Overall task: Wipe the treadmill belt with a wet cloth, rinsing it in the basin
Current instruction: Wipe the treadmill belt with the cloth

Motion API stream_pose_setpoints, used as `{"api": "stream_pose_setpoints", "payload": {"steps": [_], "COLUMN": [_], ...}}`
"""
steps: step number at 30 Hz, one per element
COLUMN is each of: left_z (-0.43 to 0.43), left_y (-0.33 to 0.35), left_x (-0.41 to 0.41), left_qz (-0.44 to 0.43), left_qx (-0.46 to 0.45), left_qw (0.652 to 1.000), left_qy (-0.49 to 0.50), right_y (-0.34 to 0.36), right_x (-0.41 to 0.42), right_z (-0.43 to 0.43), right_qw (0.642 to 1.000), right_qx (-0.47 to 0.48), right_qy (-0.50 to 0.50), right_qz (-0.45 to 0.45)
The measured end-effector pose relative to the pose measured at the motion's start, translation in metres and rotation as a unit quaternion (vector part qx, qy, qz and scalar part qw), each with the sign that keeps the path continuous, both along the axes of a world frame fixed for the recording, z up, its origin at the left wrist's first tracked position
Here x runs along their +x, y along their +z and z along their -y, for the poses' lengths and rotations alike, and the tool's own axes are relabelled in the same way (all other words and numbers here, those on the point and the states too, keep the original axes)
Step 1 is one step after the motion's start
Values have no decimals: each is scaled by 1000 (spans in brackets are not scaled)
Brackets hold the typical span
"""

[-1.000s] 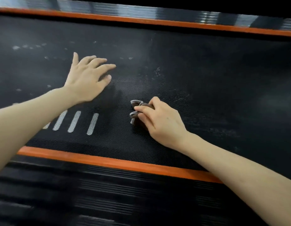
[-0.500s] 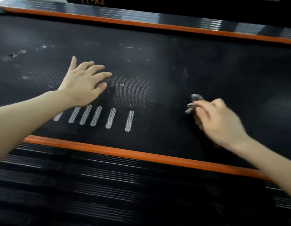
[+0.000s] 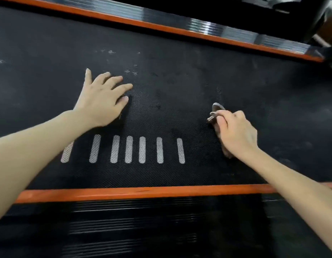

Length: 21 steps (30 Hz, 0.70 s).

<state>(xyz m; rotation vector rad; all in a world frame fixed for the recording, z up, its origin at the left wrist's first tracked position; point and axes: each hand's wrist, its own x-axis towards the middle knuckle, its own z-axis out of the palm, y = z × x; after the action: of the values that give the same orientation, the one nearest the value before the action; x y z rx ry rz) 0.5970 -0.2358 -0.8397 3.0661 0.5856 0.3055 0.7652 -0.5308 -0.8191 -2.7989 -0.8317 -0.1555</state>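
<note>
Hands first: the left hand [image 3: 103, 98] lies flat and spread on the treadmill belt [image 3: 180, 81], fingers straight, holding nothing, just beyond a row of white stripes [image 3: 129, 148]; the right hand [image 3: 236, 131] is curled round the cloth [image 3: 216, 108], a small dark wad that pokes out ahead of the fingertips and again under the heel of the palm, pressed to the belt to the right of the stripes and well apart from the other hand.

Pale smudges [image 3: 131, 71] dot the belt beyond the left hand, so the wiping looks far from finished; the basin is not in view.

Risks, as I judge them: the belt may roll under a hard push, and the braced left hand would slide with it, so the person could lurch forward; the wad is bunched so tightly that little of it meets the textured belt, and it may only smear the dirt unless it is opened out or rinsed; a dripping cloth could run water toward the near orange rail [image 3: 124, 192] and the ribbed side deck [image 3: 133, 220] below it, where it would sit in the grooves.
</note>
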Motion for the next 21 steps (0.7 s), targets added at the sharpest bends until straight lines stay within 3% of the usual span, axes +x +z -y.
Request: {"api": "stream_pose_setpoints", "payload": {"steps": [2, 5, 7, 9, 11, 13, 15, 17, 21], "left_z": [-2, -4, -4, -5, -6, -1, 0, -1, -3], "left_y": [-1, -7, -11, -12, -12, -16, -17, -16, -12], "left_x": [2, 9, 13, 14, 13, 12, 12, 13, 11], "left_qz": [-7, 3, 10, 22, 23, 11, 2, -8, -19], "left_qx": [-9, -23, -37, -48, -64, -61, -54, -59, -67], "left_qw": [1000, 999, 999, 998, 997, 997, 997, 996, 996], "left_qy": [-12, -23, -28, -31, -29, -34, -52, -61, -61], "right_y": [1, -4, -4, -6, -5, -4, -4, -2, -6], "right_x": [-38, -107, -112, -84, -44, -17, -24, -55, -107], "right_z": [-20, -44, -45, -37, -28, -27, -42, -62, -73], "right_qw": [999, 973, 962, 974, 995, 997, 993, 998, 987], "right_qx": [0, 30, 24, 10, 3, -13, -22, -11, 12], "right_qy": [50, 230, 273, 225, 79, -69, -112, -58, 159], "right_qz": [-1, -12, -11, 27, 61, 35, 17, 15, 1]}}
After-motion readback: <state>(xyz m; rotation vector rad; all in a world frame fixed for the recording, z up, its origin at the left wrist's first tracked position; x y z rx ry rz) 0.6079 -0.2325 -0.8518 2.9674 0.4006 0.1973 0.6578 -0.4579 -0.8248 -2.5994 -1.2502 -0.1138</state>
